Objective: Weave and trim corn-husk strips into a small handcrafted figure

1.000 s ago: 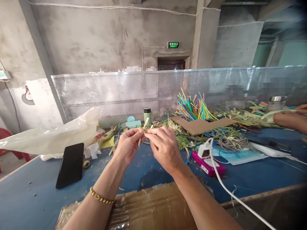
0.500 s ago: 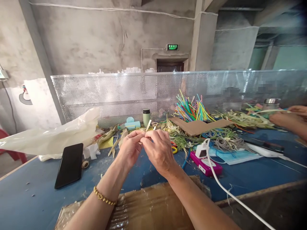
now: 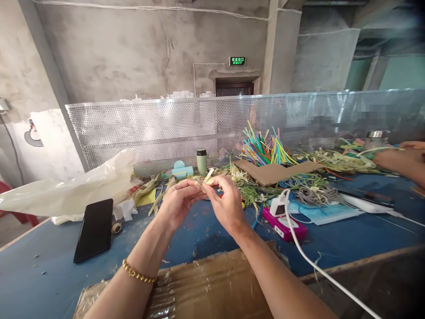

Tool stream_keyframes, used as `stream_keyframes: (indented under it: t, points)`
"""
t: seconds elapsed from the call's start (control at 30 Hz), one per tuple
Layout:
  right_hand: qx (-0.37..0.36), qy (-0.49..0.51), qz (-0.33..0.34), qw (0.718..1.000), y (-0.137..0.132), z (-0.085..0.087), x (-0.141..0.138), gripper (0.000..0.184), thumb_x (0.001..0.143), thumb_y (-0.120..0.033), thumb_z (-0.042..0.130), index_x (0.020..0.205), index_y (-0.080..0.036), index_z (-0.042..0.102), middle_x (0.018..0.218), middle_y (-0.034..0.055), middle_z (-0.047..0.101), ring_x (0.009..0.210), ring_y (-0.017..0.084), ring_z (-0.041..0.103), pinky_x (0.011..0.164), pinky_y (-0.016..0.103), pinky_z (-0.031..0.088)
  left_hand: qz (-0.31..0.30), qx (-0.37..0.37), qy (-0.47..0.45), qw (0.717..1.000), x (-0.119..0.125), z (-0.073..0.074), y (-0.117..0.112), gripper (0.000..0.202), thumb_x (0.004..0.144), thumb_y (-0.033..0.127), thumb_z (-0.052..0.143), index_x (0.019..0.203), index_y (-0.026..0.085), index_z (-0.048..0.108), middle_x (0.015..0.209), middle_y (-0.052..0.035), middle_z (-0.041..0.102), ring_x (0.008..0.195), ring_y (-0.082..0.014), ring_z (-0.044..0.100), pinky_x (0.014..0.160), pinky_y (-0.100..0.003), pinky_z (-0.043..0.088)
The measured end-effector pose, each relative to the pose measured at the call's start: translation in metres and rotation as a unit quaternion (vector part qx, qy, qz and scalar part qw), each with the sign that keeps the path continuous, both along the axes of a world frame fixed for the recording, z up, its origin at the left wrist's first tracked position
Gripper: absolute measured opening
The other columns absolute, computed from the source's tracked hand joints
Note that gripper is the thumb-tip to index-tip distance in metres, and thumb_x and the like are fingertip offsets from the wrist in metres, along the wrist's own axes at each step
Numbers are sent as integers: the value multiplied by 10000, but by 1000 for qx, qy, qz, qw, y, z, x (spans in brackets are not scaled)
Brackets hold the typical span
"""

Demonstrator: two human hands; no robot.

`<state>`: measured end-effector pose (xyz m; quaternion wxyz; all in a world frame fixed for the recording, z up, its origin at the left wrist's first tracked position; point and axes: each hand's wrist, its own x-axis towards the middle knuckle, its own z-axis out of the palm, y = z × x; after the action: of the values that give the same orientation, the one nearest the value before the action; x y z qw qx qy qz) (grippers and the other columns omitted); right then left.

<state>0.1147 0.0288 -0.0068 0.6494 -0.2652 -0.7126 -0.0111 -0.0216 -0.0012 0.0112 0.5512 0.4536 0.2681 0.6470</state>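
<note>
Both my hands are raised above the blue table [image 3: 49, 266], fingertips meeting. My left hand [image 3: 177, 201] and my right hand [image 3: 226, 201] each pinch the same pale straw-like strip [image 3: 206, 178], whose short end sticks up between the thumbs. A gold bracelet [image 3: 137, 274] sits on my left wrist. Behind my hands lies a heap of pale and green strips [image 3: 252, 190], and further back stands a bundle of coloured strips [image 3: 265, 148].
A black phone [image 3: 94, 228] lies left, beside a large plastic bag [image 3: 73, 186]. A pink power bank [image 3: 284, 223] with a white charger and cable lies right. A cardboard box [image 3: 206, 288] is in front. Another person's hands [image 3: 403, 159] work at far right. A perforated metal screen [image 3: 149, 128] backs the table.
My hands stayed together on the strip and shifted slightly; the fingers reworked their pinch, and the strip's end now points up to the right. The view drifted a little.
</note>
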Motion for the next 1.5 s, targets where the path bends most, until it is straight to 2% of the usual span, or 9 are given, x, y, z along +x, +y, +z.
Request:
stream_keyframes:
  t: [0.13, 0.3, 0.47, 0.63, 0.77, 1.03, 1.3, 1.5]
  points:
    - [-19, -3, 2, 1000, 0, -1, 0, 118, 864, -203, 589, 755, -204, 542, 766, 37, 625, 763, 191, 556, 709, 326, 434, -5, 0, 21, 1000, -2, 0, 0, 73, 650, 133, 760, 659, 130, 688, 702, -40, 708, 691, -149, 656, 781, -315, 530]
    - [-4, -7, -16, 1000, 0, 0, -1, 127, 864, -192, 578, 748, -200, 526, 759, 41, 612, 767, 196, 546, 723, 336, 427, -17, 9, 30, 999, -1, -1, 0, 137, 631, 146, 813, 682, 119, 688, 729, -33, 707, 700, -132, 652, 798, -297, 523]
    - [-14, -16, -29, 999, 0, 0, -1, 124, 846, -194, 579, 735, -201, 523, 799, 53, 610, 816, 205, 548, 774, 347, 434, 11, 42, 31, 999, 2, -3, 1, 168, 620, 162, 831, 677, 111, 682, 680, -18, 684, 657, -111, 628, 741, -257, 514]
    - [-45, -3, 15, 999, 1, 4, 5, 131, 880, -243, 540, 764, -197, 580, 889, 70, 648, 891, 211, 575, 834, 352, 440, 18, 43, 33, 998, -2, -1, 3, 147, 649, 165, 812, 706, 109, 688, 704, -38, 698, 692, -131, 656, 749, -259, 513]
    - [-110, -8, 54, 992, 6, 7, 12, 234, 929, -274, 455, 868, -188, 664, 945, 77, 690, 916, 210, 605, 808, 335, 452, 19, 27, 24, 999, -7, 1, 3, 133, 666, 171, 799, 696, 109, 685, 719, -56, 709, 718, -146, 678, 746, -250, 514]
    - [-162, -38, 76, 983, 14, 2, 14, 118, 836, -227, 590, 842, -158, 686, 837, 59, 676, 763, 171, 608, 711, 296, 471, 21, 39, 24, 999, -10, 3, 2, 109, 692, 150, 769, 704, 94, 677, 691, -61, 691, 665, -121, 651, 685, -219, 510]
    - [-112, -35, 102, 988, 8, 3, 11, 49, 840, -186, 614, 815, -172, 654, 750, 24, 667, 634, 132, 582, 635, 260, 472, 50, 0, -33, 998, -13, 2, 6, 95, 659, 86, 756, 714, 79, 679, 682, -54, 683, 677, -127, 670, 670, -208, 527]
    - [16, -94, 19, 995, 2, 3, 9, 145, 888, -133, 535, 767, -185, 596, 792, 48, 589, 753, 164, 560, 717, 297, 461, 67, 0, -1, 998, -12, 1, 6, 121, 634, 125, 780, 679, 91, 672, 666, -47, 675, 670, -134, 665, 672, -225, 516]
